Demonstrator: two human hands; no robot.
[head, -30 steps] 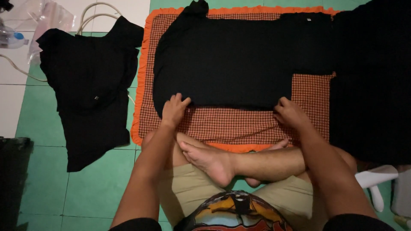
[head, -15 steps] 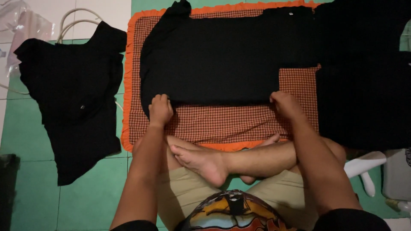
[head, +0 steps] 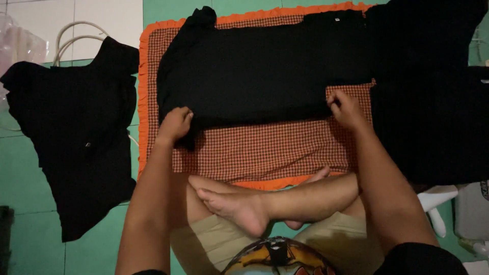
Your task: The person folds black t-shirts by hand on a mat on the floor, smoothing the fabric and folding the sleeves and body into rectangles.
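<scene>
- The black garment (head: 265, 71) lies flat on the checked, orange-edged mat (head: 265, 150) on the floor, already folded into a long band; its sleeve end sticks out at 11 o'clock.
- Left hand (head: 174, 124) has its grip closed on the near-left corner, and right hand (head: 346, 108) pinches the near-right corner.
- Judged from this, further folding is left.
- Another black top (head: 76, 132) lies spread at 9 o'clock, unfolded; more dark cloth (head: 433, 102) sits at 3 o'clock.
</scene>
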